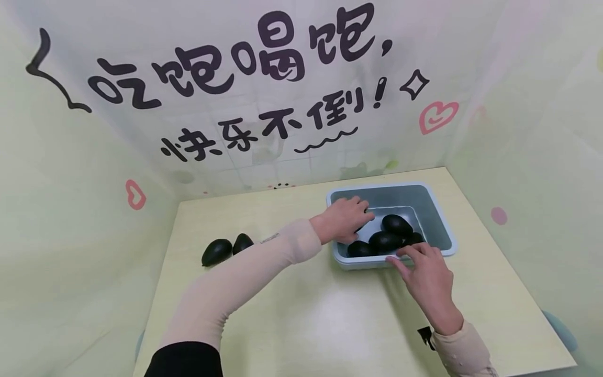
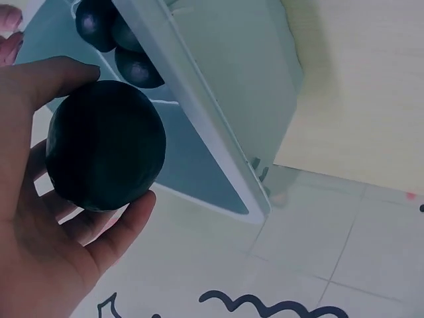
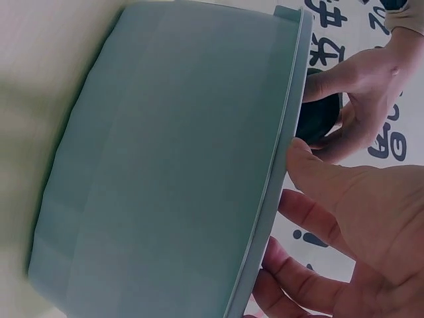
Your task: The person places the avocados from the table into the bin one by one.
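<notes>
A: What sits closest to the viewer?
B: A black fabric upper sleeve (image 1: 185,360) on the left arm, with a pale pink, snug-fitting fabric sleeve (image 1: 249,285) running on from it to the wrist. Both arms reach over a pale, wood-grained table (image 1: 306,324).
A: And the right hand (image 1: 426,275)?
B: It pinches the near rim of a blue-grey, rectangular plastic bin (image 1: 365,263), with the thumb and fingers closed on the edge.
A: What does the bin hold?
B: At least four glossy, blackish, egg-shaped fruits (image 1: 385,242), clustered and touching toward the near side. They look like avocados.
A: Any outside it?
B: Two matching dark fruits (image 1: 217,252) lie on the table, well to the left of the bin; the left forearm partly hides the second.
A: Where is the left hand (image 1: 343,217)?
B: Over the bin's left end, holding a dark, rounded fruit (image 2: 106,146) with its thumb and fingers curled round it. I can't tell whether that fruit touches the bin.
A: And farthest away?
B: A pale printed wall covering (image 1: 292,173) with large black Chinese lettering (image 1: 282,47) and a pink heart outline (image 1: 438,118) toward the right.
</notes>
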A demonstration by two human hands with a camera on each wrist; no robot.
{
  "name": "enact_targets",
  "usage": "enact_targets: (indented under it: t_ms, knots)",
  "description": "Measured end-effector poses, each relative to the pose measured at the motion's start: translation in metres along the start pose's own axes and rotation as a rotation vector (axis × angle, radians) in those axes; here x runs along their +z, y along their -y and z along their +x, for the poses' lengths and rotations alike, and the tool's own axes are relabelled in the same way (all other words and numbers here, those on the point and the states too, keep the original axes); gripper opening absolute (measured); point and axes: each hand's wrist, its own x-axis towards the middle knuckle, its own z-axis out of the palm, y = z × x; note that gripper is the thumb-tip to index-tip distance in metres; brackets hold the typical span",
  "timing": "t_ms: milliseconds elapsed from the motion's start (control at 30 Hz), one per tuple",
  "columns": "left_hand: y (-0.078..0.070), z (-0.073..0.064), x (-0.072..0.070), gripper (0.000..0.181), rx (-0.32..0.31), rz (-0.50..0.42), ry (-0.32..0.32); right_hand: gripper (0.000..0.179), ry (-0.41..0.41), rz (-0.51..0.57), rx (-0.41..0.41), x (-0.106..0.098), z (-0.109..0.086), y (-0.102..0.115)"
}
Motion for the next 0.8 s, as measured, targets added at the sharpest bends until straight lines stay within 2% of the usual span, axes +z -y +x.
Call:
enact_targets:
  t_ms: [167,567,800]
  knots:
    - [0.000,0.000,0.000,0.048,0.026,0.053,0.006,0.026,-0.013,-0.006,-0.008,0.000,0.001,0.001]
    - [0.001,0.008,-0.005,0.048,0.070,0.069,-0.028,0.024,-0.021,-0.004,-0.018,0.000,0.000,0.001]
    - [-0.003,0.012,-0.006,0.035,0.068,0.071,-0.045,0.024,-0.028,0.001,-0.014,0.001,-0.001,0.002]
